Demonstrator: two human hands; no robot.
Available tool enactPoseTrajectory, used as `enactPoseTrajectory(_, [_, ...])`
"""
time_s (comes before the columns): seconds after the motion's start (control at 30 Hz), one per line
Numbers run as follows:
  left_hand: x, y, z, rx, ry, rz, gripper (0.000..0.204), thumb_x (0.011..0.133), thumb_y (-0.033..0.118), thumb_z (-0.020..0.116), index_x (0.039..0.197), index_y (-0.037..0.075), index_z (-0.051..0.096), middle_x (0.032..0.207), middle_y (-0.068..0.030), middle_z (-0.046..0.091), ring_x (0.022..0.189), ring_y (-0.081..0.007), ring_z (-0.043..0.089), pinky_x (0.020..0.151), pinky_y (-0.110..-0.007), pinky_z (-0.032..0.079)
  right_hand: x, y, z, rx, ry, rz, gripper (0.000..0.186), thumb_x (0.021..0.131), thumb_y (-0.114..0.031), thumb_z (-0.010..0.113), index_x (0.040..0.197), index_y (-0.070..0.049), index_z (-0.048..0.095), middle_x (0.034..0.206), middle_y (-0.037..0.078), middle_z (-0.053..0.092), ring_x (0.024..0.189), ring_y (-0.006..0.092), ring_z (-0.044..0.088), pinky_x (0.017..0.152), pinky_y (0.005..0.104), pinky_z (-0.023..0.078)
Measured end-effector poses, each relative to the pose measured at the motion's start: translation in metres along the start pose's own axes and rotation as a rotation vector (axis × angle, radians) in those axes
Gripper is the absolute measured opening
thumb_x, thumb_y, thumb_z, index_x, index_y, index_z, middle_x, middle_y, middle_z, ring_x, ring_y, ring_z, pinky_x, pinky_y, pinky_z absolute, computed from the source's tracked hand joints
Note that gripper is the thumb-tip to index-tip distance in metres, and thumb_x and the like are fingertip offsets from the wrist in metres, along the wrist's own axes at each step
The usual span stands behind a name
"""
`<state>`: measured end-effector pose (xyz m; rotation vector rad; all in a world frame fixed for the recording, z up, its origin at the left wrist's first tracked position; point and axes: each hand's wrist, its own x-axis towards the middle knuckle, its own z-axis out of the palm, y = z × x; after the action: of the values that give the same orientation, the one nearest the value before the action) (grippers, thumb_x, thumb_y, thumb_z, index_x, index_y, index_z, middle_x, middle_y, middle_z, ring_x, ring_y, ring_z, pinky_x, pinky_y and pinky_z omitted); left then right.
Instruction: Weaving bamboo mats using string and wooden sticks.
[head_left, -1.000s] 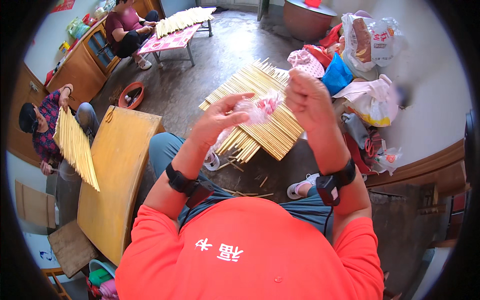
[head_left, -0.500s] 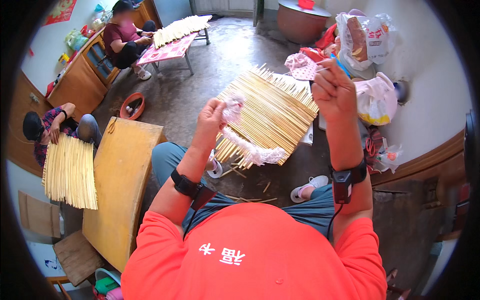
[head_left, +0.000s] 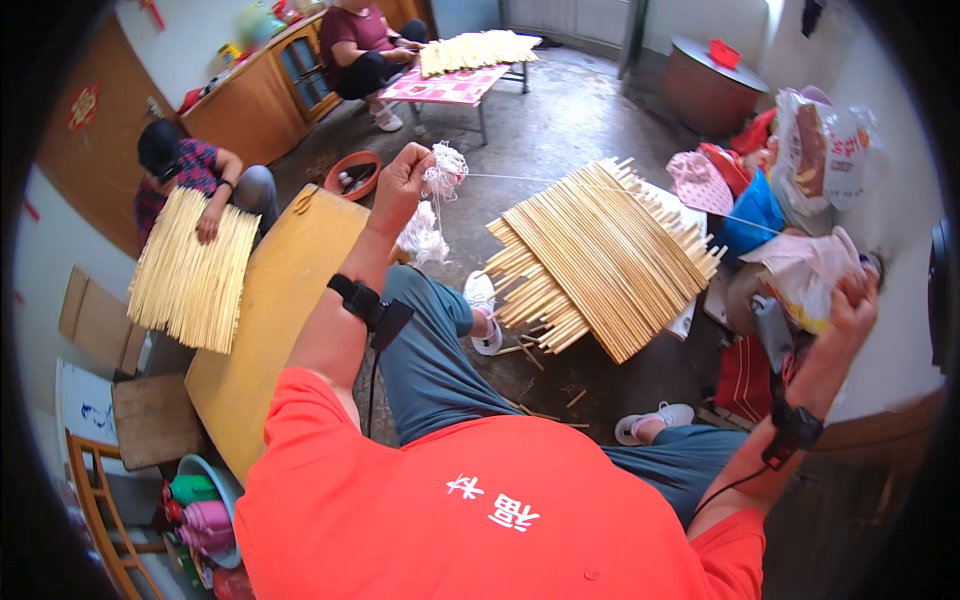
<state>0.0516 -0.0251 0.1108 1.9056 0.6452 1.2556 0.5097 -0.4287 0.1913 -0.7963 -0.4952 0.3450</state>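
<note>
My left hand (head_left: 402, 182) is raised at the middle, closed on a tangled bundle of thin white string (head_left: 442, 168), with a loose white clump (head_left: 423, 232) hanging below it. A single strand (head_left: 540, 179) stretches from there across to my right hand (head_left: 850, 300), which is far out to the right with its fingers pinched on the strand. Between and below my hands, a stack of pale wooden sticks (head_left: 600, 250), laid in crossing layers, rests low in front of my feet, with loose sticks on the floor near it.
A co-worker (head_left: 185, 160) at left holds sticks (head_left: 190, 270) beside a yellow board (head_left: 229, 389); another person (head_left: 365, 45) sits by a pink table (head_left: 430, 92) with sticks. An orange basin (head_left: 352, 178) is on the floor. Bags (head_left: 830, 150) and a large pot (head_left: 710, 95) stand at right.
My hands have moved far apart, the right outward and down, the left upward, drawing a strand out between them. The view has swung, and the left co-worker's sticks appear shifted.
</note>
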Motion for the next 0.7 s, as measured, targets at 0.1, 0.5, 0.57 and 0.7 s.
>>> enactPoseTrajectory(0.1, [0.013,-0.001,-0.048,0.339,0.019,0.122,0.008,0.087,0.010,0.056,0.084,0.004,0.053,0.067,-0.0064,0.055,0.062,-0.0124,0.050,0.057,-0.027,0.042,-0.029,-0.017,-0.001,-0.790,0.054,-0.340,0.006,0.081,-0.005,0.045,0.085,-0.001,0.046,0.081,0.003,0.042,0.076,0.0145,0.039,0.076,0.0246,0.032])
enactPoseTrajectory(0.5, [-0.015,-0.013,-0.209,0.695,0.080,-0.070,0.007,0.082,0.006,0.050,0.087,0.006,0.056,0.080,-0.0135,0.062,0.077,-0.0287,0.061,0.070,-0.032,0.047,0.024,-0.045,-0.196,-1.210,0.278,-0.401,0.028,0.087,-0.012,0.050,0.105,0.009,0.056,0.098,0.011,0.058,0.093,0.0228,0.052,0.090,0.0300,0.037])
enactPoseTrajectory(0.57, [-0.028,-0.021,-0.232,0.770,0.094,-0.127,0.008,0.081,0.006,0.050,0.087,0.007,0.056,0.080,-0.0141,0.062,0.077,-0.0292,0.061,0.070,-0.033,0.047,0.045,-0.065,-0.253,-1.358,0.377,-0.307,0.023,0.085,-0.008,0.053,0.103,0.004,0.058,0.097,0.008,0.058,0.090,0.0183,0.053,0.088,0.0283,0.039])
enactPoseTrajectory(0.7, [-0.051,-0.040,-0.275,0.881,0.140,-0.149,0.011,0.080,0.011,0.051,0.088,0.010,0.058,0.081,-0.0148,0.062,0.078,-0.0328,0.061,0.069,-0.037,0.047,0.062,-0.113,-0.321,-1.685,0.543,-0.258,0.017,0.083,-0.009,0.055,0.095,0.003,0.058,0.090,0.008,0.058,0.082,0.0188,0.054,0.079,0.0297,0.041])
